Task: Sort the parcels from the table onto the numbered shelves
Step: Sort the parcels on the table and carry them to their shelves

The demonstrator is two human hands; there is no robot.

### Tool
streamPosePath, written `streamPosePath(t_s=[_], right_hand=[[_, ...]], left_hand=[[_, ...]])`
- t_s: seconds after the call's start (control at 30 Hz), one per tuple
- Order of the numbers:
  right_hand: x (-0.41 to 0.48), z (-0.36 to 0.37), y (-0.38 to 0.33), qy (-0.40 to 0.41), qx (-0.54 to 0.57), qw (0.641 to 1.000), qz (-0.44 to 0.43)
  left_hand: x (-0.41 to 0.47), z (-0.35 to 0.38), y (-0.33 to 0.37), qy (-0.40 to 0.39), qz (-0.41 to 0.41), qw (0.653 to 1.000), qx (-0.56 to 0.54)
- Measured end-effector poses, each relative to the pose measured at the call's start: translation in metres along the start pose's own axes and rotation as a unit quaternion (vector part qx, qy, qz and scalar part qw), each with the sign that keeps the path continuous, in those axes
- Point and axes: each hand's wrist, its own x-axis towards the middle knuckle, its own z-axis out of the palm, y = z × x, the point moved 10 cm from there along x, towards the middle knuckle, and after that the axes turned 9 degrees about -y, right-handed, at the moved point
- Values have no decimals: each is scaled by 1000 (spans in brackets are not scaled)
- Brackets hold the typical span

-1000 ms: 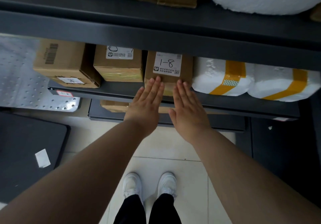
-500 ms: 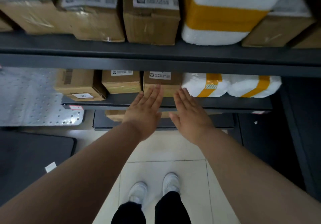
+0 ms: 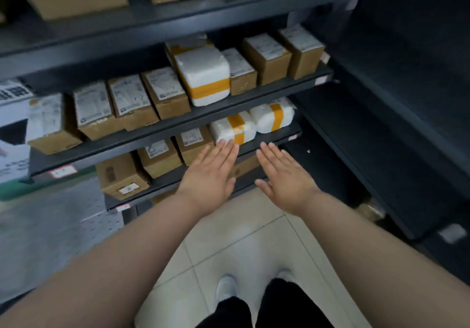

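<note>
Both my hands are stretched out flat, palms down, in front of a dark shelf rack, and neither holds anything. My left hand [image 3: 211,175] hovers by the lower shelf's edge [image 3: 274,139], its fingertips near a white foam parcel with yellow tape [image 3: 234,129]. My right hand [image 3: 284,177] is beside it, lower right, apart from the shelf. Left of the foam parcel sits a brown carton with a handwritten white label [image 3: 194,142]. Another carton [image 3: 157,157] stands left of that.
The shelf above [image 3: 178,121] carries several brown cartons and a white foam parcel [image 3: 203,73]. A second foam parcel [image 3: 274,118] lies at the lower shelf's right end. A perforated metal table [image 3: 50,226] is at left. Dark shelving runs along the right. My shoes stand on tiled floor.
My view has swung up and tilted, bringing more shelves into sight. Both hands have drifted right, off the labelled carton toward the foam parcel, and spread a little apart.
</note>
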Motion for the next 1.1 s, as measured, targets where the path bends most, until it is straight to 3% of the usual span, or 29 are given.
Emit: streamPosePath(t_s=[0.27,0.6,0.8,1.1], right_hand=[[-139,-38,76,58,48,994,80],[-375,16,209,89,96,959,250],[-506,74,268,99,141,919,356],[-650,153,297,116,225,820,513]], left_hand=[[-24,-66,140,67,103,992,22],[-47,-73,406,79,258,963,16],[-75,-48,553,56,361,930,38],[-110,-15,707,7,506,857,95]])
